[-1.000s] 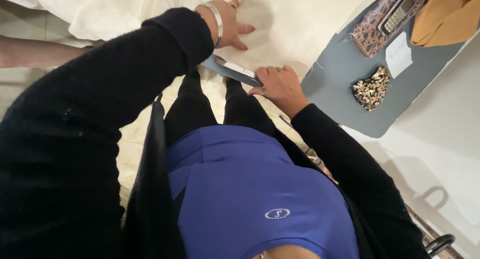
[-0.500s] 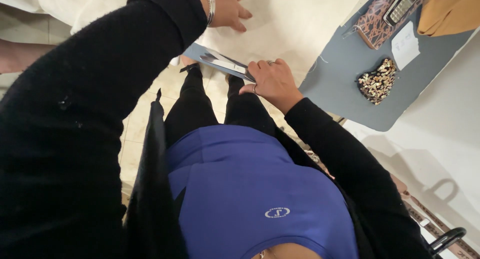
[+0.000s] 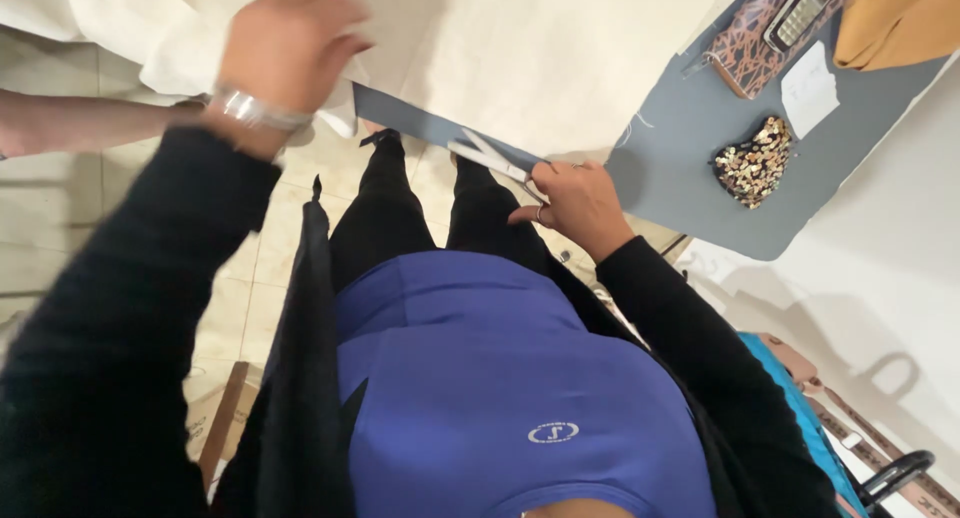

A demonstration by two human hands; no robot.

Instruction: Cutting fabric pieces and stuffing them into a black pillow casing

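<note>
1. Since a moment ago, her left hand (image 3: pixel 285 48) has lifted off the cream cloth (image 3: pixel 540 58); it now hovers blurred, fingers loosely curled, holding nothing I can make out.
2. Right hand (image 3: pixel 575 203) is closed around the scissors (image 3: pixel 495 158), whose blades lie at the cloth's edge just ahead of it.
3. Scissor handles are hidden inside that fist.
4. Beyond the right hand, a patterned pouch (image 3: pixel 755 38) holds a calculator (image 3: pixel 810 3), cut off at the top.

White paper slip (image 3: pixel 808 90), roughly square, lies on grey table top, near upper right. Just left of it, calculator (image 3: pixel 805 10) w/ small pale display, atop brown patterned pouch (image 3: pixel 755 40).
</note>
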